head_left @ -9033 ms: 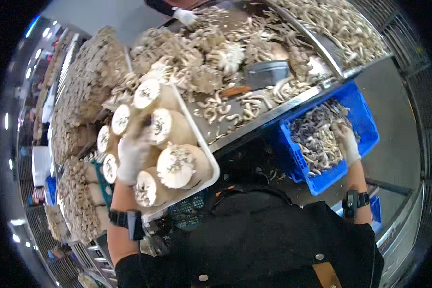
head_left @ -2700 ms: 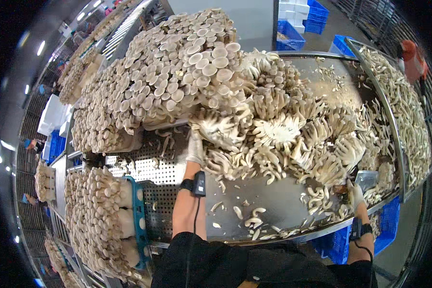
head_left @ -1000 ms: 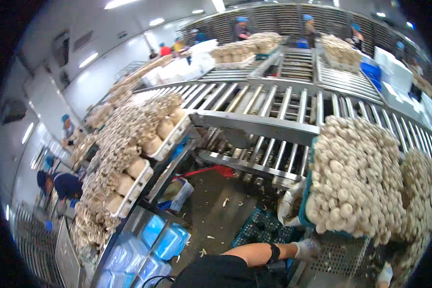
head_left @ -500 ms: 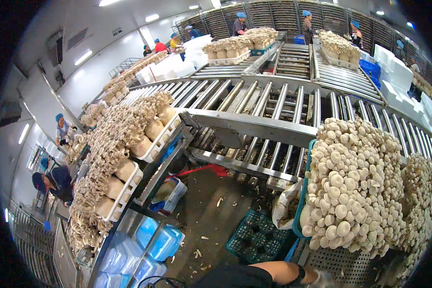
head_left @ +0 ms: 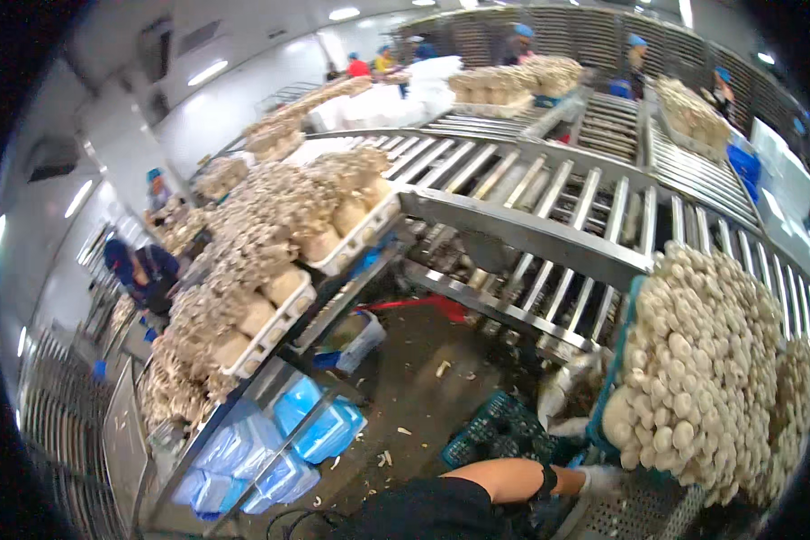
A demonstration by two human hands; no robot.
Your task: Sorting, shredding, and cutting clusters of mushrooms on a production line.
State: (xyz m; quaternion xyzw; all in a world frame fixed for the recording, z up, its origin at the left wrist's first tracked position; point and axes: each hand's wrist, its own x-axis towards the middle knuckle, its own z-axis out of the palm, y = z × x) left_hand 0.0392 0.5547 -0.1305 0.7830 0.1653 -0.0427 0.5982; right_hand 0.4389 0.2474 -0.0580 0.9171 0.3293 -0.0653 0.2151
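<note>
My left hand point(head_left: 605, 481), in a pale glove with a dark band at the wrist, is by the lower near corner of a green crate point(head_left: 614, 378). Its fingers are blurred and partly hidden, so whether they grip the crate is unclear. Pale round-capped mushrooms point(head_left: 688, 387) pack the crate and stand above its rim. More mushrooms point(head_left: 799, 405) crowd close on its right. Beneath the hand lies a perforated metal surface point(head_left: 616, 517). My right hand is out of sight.
A roller conveyor point(head_left: 531, 193) with a metal side rail crosses ahead. White crates point(head_left: 274, 337) of mushroom blocks line the left. Blue plastic-wrapped stacks point(head_left: 319, 418) sit below them. A dark green crate point(head_left: 495, 436) and mushroom scraps lie on the floor. Several people work farther off.
The view has swung left, so the scene sits farther right and is blurred. My left hand has come up closer to the green crate's lower corner.
</note>
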